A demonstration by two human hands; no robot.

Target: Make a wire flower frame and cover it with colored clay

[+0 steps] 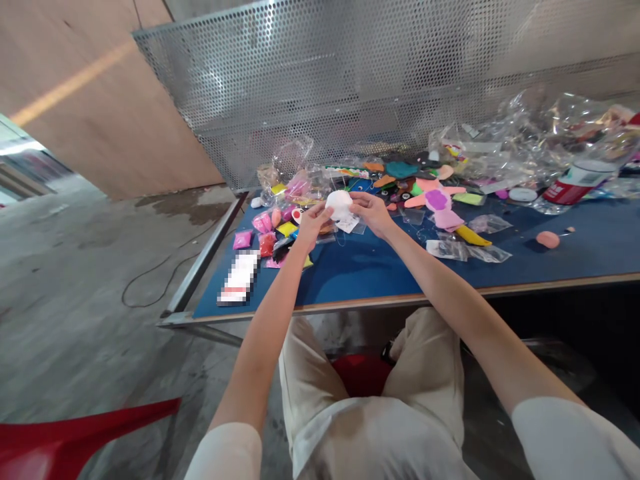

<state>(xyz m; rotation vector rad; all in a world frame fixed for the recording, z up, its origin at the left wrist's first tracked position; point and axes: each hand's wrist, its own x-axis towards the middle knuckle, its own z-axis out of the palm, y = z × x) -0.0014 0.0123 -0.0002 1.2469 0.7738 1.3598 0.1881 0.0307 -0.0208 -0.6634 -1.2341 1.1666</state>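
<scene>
Both my hands meet over the blue table [575,240] and hold one white lump of clay [339,203] between them. My left hand [313,223] pinches its left side with closed fingers. On the lump's right side, my right hand [371,212] grips with the fingers curled round it. A small clear packet [349,225] lies just under the lump. Pink and yellow clay packets [270,230] lie to the left of my left hand.
Coloured foam shapes [435,193] and crumpled clear bags [540,133] crowd the back of the table, before a perforated metal screen [350,80]. A red-labelled can [575,183] lies at the right, an orange clay lump [548,239] nearby. A red chair [75,433] stands at lower left.
</scene>
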